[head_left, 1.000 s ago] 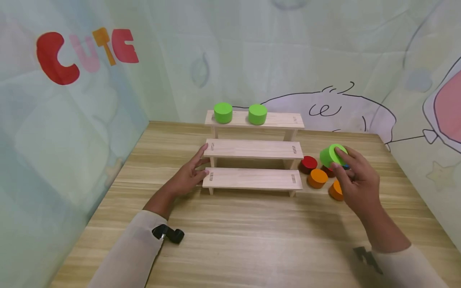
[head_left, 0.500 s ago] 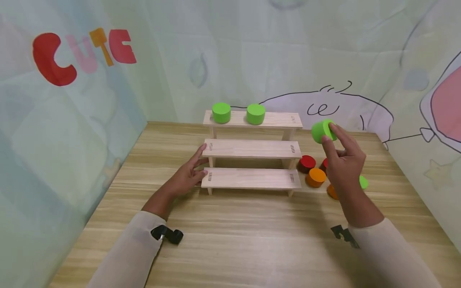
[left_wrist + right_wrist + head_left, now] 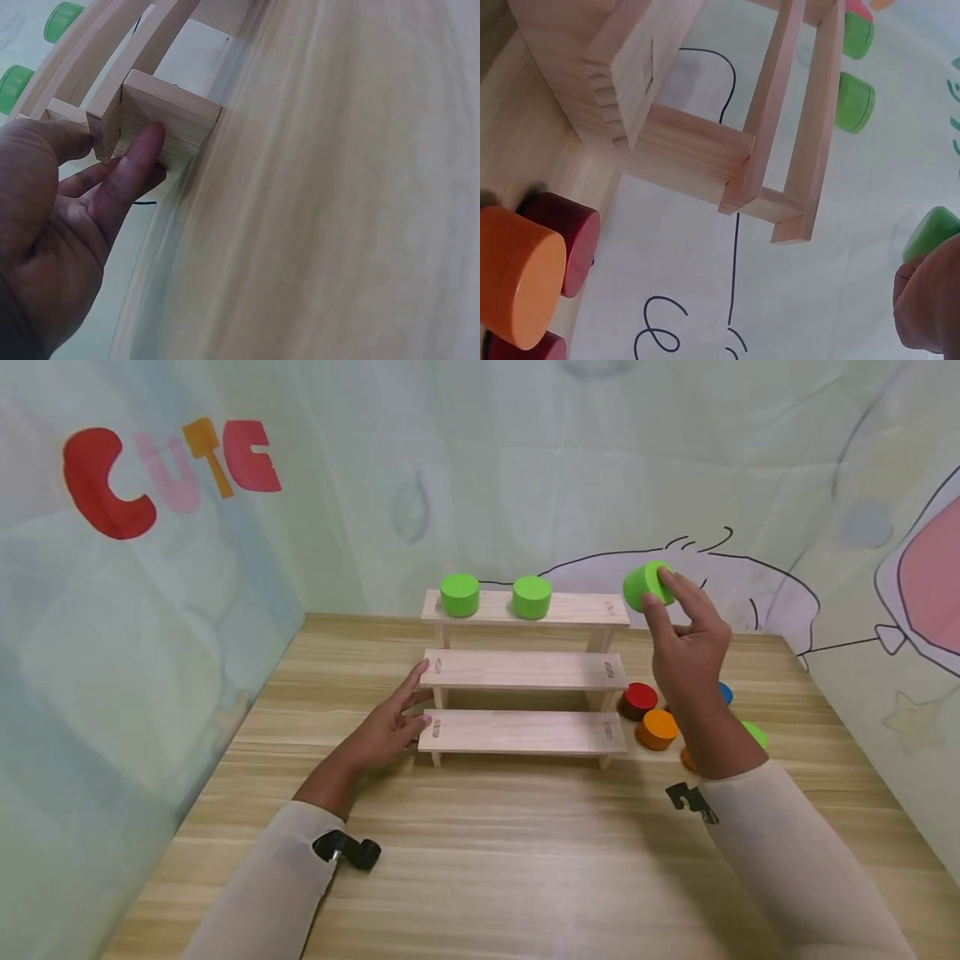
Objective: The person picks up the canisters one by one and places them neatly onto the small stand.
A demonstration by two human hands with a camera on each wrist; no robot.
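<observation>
Between thumb and fingers of my right hand point(image 3: 692, 639) is a green cylinder block point(image 3: 648, 586), tilted and raised in the air to the right of the top step. My left hand point(image 3: 384, 728) holds the left end of a three-step wooden stand point(image 3: 522, 732). The index fingertip is at the middle step's end and the thumb at the bottom step's end; in the left wrist view, other fingers point(image 3: 142, 154) lie against the side panel. Two green cylinder blocks, a left one point(image 3: 460, 596) and a right one point(image 3: 532, 597), stand on the top step.
Right of the stand lie a red block point(image 3: 639, 701), orange block point(image 3: 657, 729), blue block point(image 3: 725, 693) and green block point(image 3: 754, 734), some partly behind the right forearm. A printed cloth backdrop point(image 3: 360, 485) rises behind the wood-grain table point(image 3: 480, 860).
My right hand has lifted the green cylinder block up and to the left, from over the loose blocks to about the top step's height. The left hand stays on the stand.
</observation>
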